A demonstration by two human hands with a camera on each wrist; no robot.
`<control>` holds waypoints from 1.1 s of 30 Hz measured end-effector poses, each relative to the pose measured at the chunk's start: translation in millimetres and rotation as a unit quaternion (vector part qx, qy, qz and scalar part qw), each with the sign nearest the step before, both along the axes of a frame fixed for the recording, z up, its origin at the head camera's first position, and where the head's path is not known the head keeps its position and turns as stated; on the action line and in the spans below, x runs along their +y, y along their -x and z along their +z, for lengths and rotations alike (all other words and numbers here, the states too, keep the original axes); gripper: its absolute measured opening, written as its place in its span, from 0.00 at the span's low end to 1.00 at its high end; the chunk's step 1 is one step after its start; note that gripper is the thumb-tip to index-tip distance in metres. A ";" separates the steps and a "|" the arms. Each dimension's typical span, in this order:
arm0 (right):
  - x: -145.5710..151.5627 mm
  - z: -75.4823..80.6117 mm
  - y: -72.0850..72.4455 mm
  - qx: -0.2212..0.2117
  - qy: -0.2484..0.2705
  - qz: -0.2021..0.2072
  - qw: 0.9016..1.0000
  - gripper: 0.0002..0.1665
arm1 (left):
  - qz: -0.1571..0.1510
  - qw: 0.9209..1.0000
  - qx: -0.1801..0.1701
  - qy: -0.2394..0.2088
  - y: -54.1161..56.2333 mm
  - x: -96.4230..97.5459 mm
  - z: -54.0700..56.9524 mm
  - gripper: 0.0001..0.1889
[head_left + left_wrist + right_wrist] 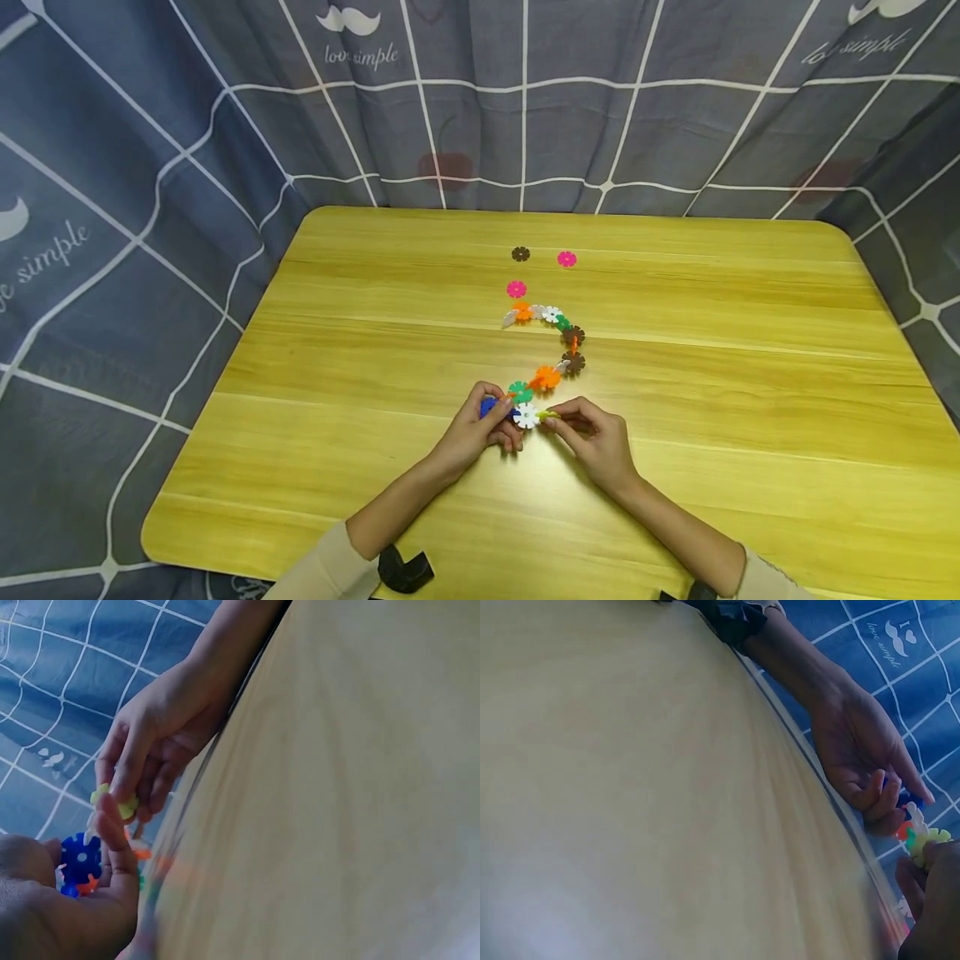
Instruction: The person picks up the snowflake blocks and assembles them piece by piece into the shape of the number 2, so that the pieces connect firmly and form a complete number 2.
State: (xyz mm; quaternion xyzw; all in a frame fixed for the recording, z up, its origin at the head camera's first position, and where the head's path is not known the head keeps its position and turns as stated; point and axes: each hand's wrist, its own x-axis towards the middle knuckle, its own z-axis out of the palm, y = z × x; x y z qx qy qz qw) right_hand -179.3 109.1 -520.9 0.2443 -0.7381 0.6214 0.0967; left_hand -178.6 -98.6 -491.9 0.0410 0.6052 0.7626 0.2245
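Note:
Near the front middle of the table, my left hand (pixel 480 429) grips a blue snowflake disc (pixel 81 857) at the near end of a curved chain of interlocking discs. A white snowflake disc (pixel 527 416) sits between my two hands, joined beside the blue one. My right hand (pixel 602 443) pinches a yellow snowflake disc (pixel 932 841) against the white disc's right side; how deep its slot sits I cannot tell. From there the chain runs away through a green disc (pixel 521 392), an orange disc (pixel 547 377) and brown discs (pixel 573 362), bending back left to another orange disc (pixel 522 312).
Past the chain's far end lie loose discs: a pink one (pixel 516 289), another pink one (pixel 567 259) and a brown one (pixel 521 254). The wooden table (pixel 360 333) has rounded corners. A grey-blue checked curtain (pixel 480 125) hangs around its back and sides.

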 end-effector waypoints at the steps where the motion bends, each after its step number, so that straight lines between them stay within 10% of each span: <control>1: 0.0 -0.9 0.1 0.005 0.000 -0.002 1.000 0.09 | 0.001 1.000 0.003 -0.002 -0.8 1.0 -0.9 0.15; 33: -4.8 -0.9 -1.3 0.071 -0.022 -0.005 0.997 0.14 | 0.019 0.999 0.036 -0.018 -5.7 9.1 -9.0 0.13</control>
